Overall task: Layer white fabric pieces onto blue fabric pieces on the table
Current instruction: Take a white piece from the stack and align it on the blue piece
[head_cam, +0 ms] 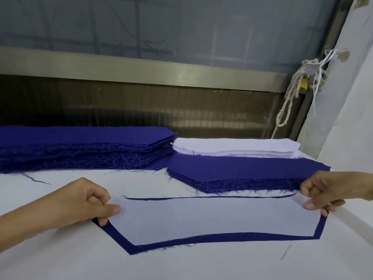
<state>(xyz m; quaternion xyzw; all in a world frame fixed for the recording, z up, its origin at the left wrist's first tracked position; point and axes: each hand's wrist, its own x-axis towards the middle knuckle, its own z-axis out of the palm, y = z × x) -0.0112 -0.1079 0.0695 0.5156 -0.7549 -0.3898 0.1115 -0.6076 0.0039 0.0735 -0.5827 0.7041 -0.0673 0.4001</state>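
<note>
White piece point(201, 219) lies flat on a blue piece point(121, 241), front and centre on the surface point(60, 259). Blue shows all round as a border, wide along the near edge, a sliver at the far edge. Left hand point(84, 201) pinches the left end, thumb on top; right hand point(327, 190) pinches the right end, the two well apart. Whether the fingers catch the blue layer too, I can't tell. Behind sit a tall blue stack point(80, 150), a lower blue stack point(242, 170) and a white stack point(232, 147). The danger, I'd say: one hand tugs harder and the white skews, or the blue drags along and wrinkles. Frayed threads could get trapped between layers.
</note>
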